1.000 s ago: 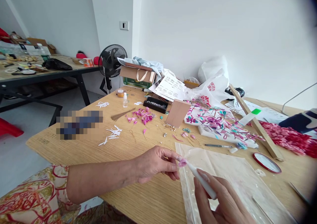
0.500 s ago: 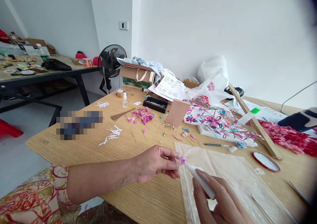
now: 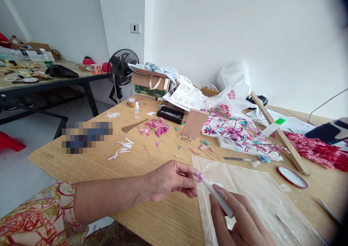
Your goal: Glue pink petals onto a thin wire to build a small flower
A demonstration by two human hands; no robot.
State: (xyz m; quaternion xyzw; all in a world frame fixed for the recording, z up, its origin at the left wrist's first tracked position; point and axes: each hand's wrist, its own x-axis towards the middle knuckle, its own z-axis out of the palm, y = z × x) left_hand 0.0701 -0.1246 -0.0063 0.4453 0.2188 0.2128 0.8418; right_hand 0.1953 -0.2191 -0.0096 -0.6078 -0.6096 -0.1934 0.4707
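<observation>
Between the thumb and forefinger of my left hand (image 3: 174,180) is a small pink flower (image 3: 200,177), held over the edge of the plastic sheet. My right hand (image 3: 239,217) grips a white pen-shaped tube (image 3: 221,200), its narrow tip touching or very close to the flower. Beneath both hands lies the clear plastic sheet (image 3: 252,188) on the wooden table (image 3: 95,169). Whether anything comes out of the tube's tip is too small to tell.
Pink petals (image 3: 157,127), white slivers (image 3: 125,145) and a small bottle (image 3: 136,110) lie to the left. Beyond my hands are a wooden block (image 3: 194,124) and flower sprays (image 3: 236,133). A wooden bar (image 3: 285,144) and red-rimmed lid (image 3: 292,177) sit right. A fan (image 3: 123,66) stands behind.
The white tube in my right hand has shifted slightly to the left, and the pink flower has turned or moved a little. My left hand has barely moved.
</observation>
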